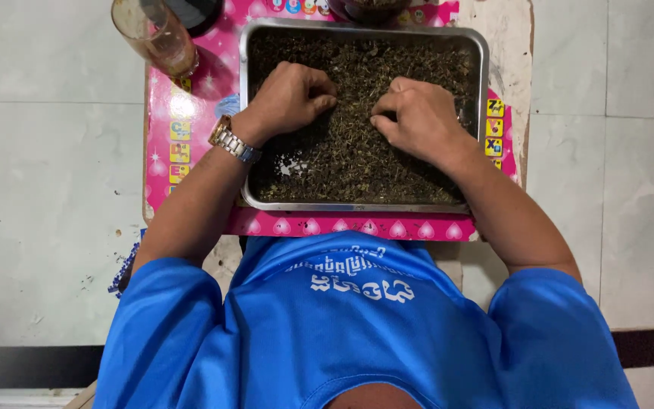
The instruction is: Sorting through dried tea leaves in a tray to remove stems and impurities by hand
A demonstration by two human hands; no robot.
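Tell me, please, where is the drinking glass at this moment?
In the head view, the glass lies tilted at the upper left, on the pink mat, just outside the metal tray's left corner and beyond the left hand.

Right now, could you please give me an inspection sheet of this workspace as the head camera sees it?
Surface: small table with worn pale top, covered by a pink picture mat.
Job's things: metal tray filled with dried dark green leaves; a bare patch shows near its left front.
Clutter: glass jar at the far left corner; a dark container past the tray, mostly cut off.
Hands: left hand with wristwatch and right hand both rest curled in the leaves, fingers bent.
Cables: nothing seen.
Surroundings: pale tiled floor; person in blue shirt.
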